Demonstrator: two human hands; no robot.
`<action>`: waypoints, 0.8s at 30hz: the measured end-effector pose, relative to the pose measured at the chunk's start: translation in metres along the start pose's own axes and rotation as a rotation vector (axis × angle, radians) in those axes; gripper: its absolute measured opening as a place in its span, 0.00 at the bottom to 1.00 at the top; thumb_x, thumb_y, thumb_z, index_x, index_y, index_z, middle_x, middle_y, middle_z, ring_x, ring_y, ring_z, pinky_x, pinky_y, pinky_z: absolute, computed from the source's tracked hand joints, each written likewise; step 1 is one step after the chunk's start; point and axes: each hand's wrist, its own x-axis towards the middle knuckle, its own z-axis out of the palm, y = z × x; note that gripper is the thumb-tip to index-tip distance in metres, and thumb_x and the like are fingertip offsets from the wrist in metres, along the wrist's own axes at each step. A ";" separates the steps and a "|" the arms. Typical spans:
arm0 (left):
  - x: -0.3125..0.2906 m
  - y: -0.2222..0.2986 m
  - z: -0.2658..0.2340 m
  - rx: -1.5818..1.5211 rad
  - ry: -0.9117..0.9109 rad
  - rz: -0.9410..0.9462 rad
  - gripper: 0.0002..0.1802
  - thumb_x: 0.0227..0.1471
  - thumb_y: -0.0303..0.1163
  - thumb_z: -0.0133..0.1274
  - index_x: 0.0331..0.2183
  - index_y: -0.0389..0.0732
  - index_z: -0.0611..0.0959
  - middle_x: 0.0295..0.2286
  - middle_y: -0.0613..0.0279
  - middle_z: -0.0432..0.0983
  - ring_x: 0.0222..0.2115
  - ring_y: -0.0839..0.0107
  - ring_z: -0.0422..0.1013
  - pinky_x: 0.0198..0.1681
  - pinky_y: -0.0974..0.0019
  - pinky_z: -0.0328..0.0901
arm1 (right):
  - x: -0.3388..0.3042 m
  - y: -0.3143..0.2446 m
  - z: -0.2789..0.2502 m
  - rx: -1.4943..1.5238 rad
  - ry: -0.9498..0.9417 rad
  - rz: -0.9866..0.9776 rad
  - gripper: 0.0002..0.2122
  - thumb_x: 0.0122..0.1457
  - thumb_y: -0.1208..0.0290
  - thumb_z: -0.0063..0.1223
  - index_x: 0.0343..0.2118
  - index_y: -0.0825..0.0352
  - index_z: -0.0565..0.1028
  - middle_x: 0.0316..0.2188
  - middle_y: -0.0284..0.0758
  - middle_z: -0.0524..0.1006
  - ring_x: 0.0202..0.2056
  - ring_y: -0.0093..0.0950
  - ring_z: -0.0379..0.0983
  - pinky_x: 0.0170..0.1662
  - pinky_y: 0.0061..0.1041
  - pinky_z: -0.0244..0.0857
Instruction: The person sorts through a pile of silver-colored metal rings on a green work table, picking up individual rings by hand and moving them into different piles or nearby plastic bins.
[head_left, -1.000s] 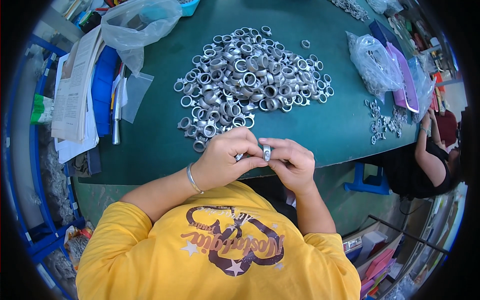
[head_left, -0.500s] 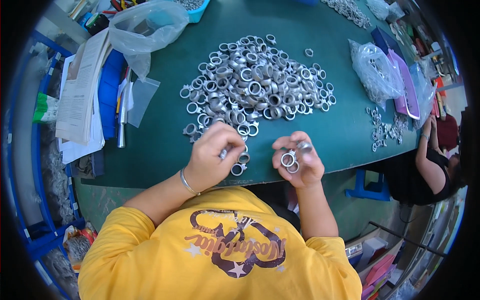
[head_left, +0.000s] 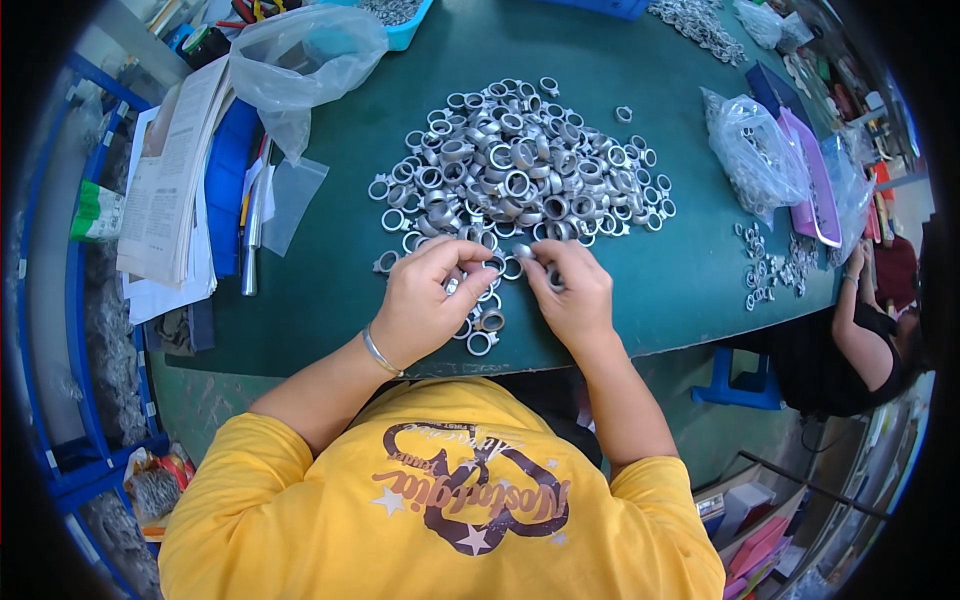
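A big heap of silvery metal rings (head_left: 515,170), each with a small lug, lies on the green tabletop (head_left: 340,310). At its near edge my left hand (head_left: 425,300) is closed, thumb and forefinger pinched together, with a small metal piece (head_left: 452,286) showing in its curled fingers. Close by on the right, my right hand (head_left: 578,300) pinches a metal ring (head_left: 523,252) at its fingertips. More metal shows within its curled fingers. Several loose rings (head_left: 481,343) lie below and between the hands, near the table's front edge.
To the left stand papers (head_left: 165,200), a blue file holder (head_left: 228,190) and a clear bag (head_left: 300,70). On the right are a bag of parts (head_left: 755,150), a purple tray (head_left: 815,180) and small scattered parts (head_left: 770,265). Another person (head_left: 865,340) sits at far right.
My right hand, earlier turned up with rings in its fingers, has turned over and moved left and forward to the heap's near edge. My left hand has barely shifted. The view has moved slightly.
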 end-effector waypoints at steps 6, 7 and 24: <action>0.002 0.011 0.000 -0.703 -0.293 -0.641 0.11 0.50 0.31 0.58 0.33 0.33 0.81 0.26 0.65 0.78 0.24 0.82 0.70 0.27 0.76 0.65 | -0.016 -0.013 -0.014 0.221 0.043 -0.273 0.10 0.42 0.84 0.63 0.29 0.68 0.76 0.26 0.37 0.77 0.25 0.31 0.74 0.27 0.24 0.68; 0.001 0.009 0.001 -0.704 -0.292 -0.644 0.11 0.50 0.31 0.58 0.33 0.33 0.81 0.26 0.65 0.78 0.24 0.82 0.70 0.27 0.76 0.65 | -0.018 -0.013 -0.014 0.241 0.037 -0.265 0.10 0.42 0.84 0.62 0.29 0.68 0.76 0.26 0.37 0.77 0.25 0.30 0.74 0.27 0.24 0.67; -0.009 0.011 0.011 -0.137 -0.123 0.268 0.12 0.39 0.21 0.62 0.32 0.36 0.82 0.31 0.56 0.78 0.30 0.64 0.75 0.32 0.69 0.70 | -0.026 -0.020 -0.021 0.341 0.090 -0.119 0.10 0.43 0.84 0.64 0.31 0.70 0.77 0.27 0.39 0.79 0.27 0.30 0.76 0.29 0.22 0.69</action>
